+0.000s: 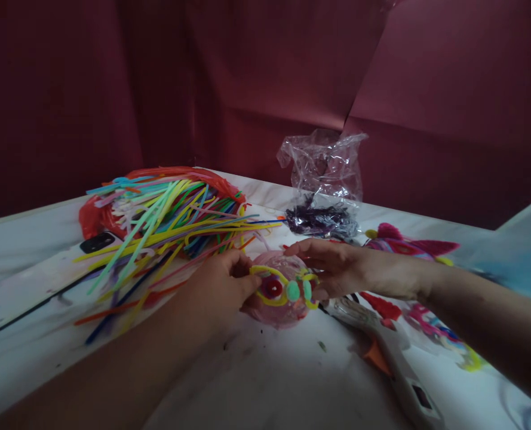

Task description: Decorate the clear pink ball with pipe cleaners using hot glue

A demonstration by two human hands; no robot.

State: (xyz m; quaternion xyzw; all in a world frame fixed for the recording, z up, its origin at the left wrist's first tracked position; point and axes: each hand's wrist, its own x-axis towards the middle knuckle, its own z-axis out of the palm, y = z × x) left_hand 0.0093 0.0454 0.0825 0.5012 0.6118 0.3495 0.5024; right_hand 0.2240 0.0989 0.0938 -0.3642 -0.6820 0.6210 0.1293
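Between my hands is a pink round ball (281, 319) with a shiny surface. Yellow pipe-cleaner loops (267, 302), a red round piece and two mint-green ovals (292, 291) sit on its front. My left hand (229, 278) pinches the left end of the yellow loops, thumb and fingers against the ball's left side. From the right, my right hand (337, 269) curls round the ball, fingers over its top and thumb low at its edge. Just below my right hand lies a white glue gun (390, 349) with an orange trigger.
Many coloured pipe cleaners (171, 209) spill from a red plastic bag (90, 218) at the left, partly over a phone (45, 280). A clear bag (328, 173) with dark strands stands behind. Pink and red fuzzy pieces (390, 239) lie at the right.
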